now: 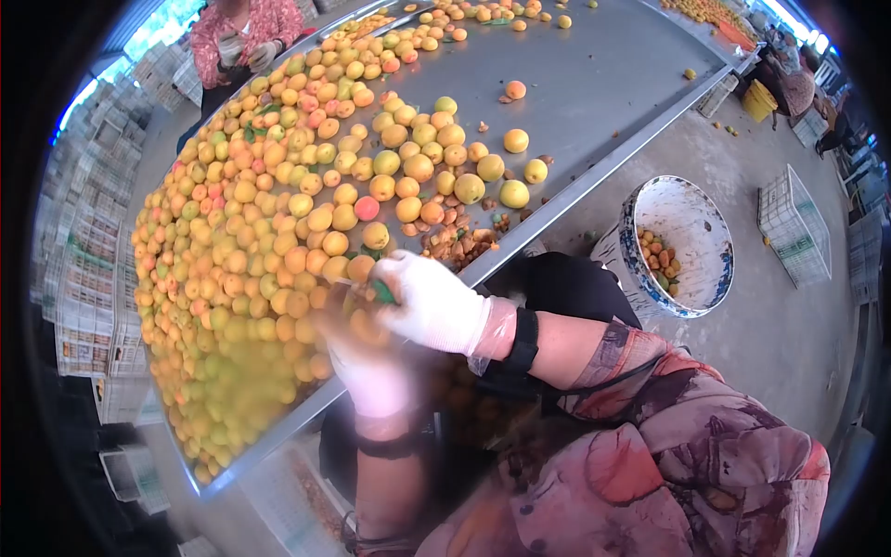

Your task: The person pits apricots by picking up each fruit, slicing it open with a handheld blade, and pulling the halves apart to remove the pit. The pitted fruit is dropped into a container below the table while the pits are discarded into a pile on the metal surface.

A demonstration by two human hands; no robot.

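Note:
My right hand [422,299], in a white glove, is closed around a small green-handled knife [382,291]. Its thin blade appears to point left, partly lost against the fruit. Just below it, my left hand [371,367], also gloved, is smeared by motion and the lens blur. An apricot [367,327] shows at its fingers and seems to be held there. Both hands are over the near edge of a metal table [575,102], beside a large heap of apricots [241,269]. Brown pits and scraps [459,243] lie just beyond my right hand.
A white bucket [682,246] with some apricots inside stands on the floor to the right, near a white plastic crate [794,226]. Another person [243,42] with gloved hands is across the table. Stacked crates [88,288] line the left side. A yellow basket [758,100] sits farther back.

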